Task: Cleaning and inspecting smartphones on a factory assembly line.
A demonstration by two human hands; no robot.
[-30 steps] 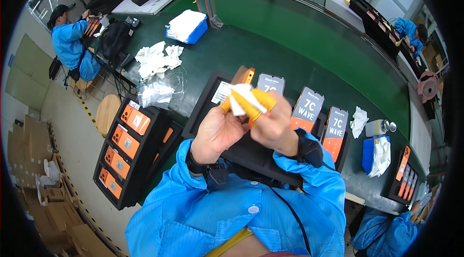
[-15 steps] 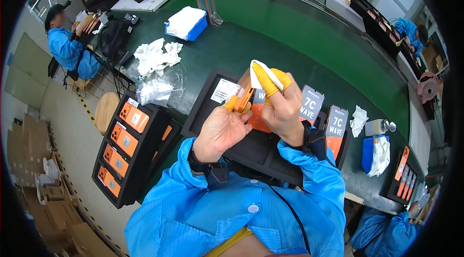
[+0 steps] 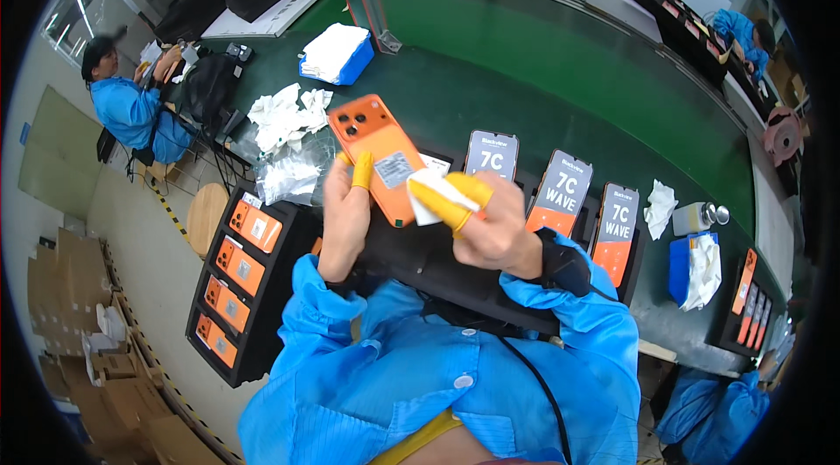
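An orange smartphone (image 3: 371, 146) is tilted up over the bench, its back with three camera lenses and a square label facing me. My left hand (image 3: 347, 216) grips it by the left edge, a yellow finger cot on its thumb. In my right hand (image 3: 492, 224) a folded white cloth (image 3: 425, 210) is pinched between fingers in yellow cots; it lies against the phone's lower right edge. Behind the hands sits a black foam tray (image 3: 429, 257), partly hidden. Three phones stand in it, screens toward me, such as the middle phone (image 3: 560, 189).
At left a black tray (image 3: 199, 312) holds several orange phones. Crumpled cloths (image 3: 284, 119), clear plastic film (image 3: 293, 178) and a blue bin of cloths (image 3: 357, 62) lie on the green bench. To the right are a bottle (image 3: 691, 218) and another blue bin (image 3: 679, 272). Co-workers sit nearby.
The phone has turned from edge-on to back facing me and moved left and up with my left hand. My right hand has come down with the cloth, onto the phone's lower right edge.
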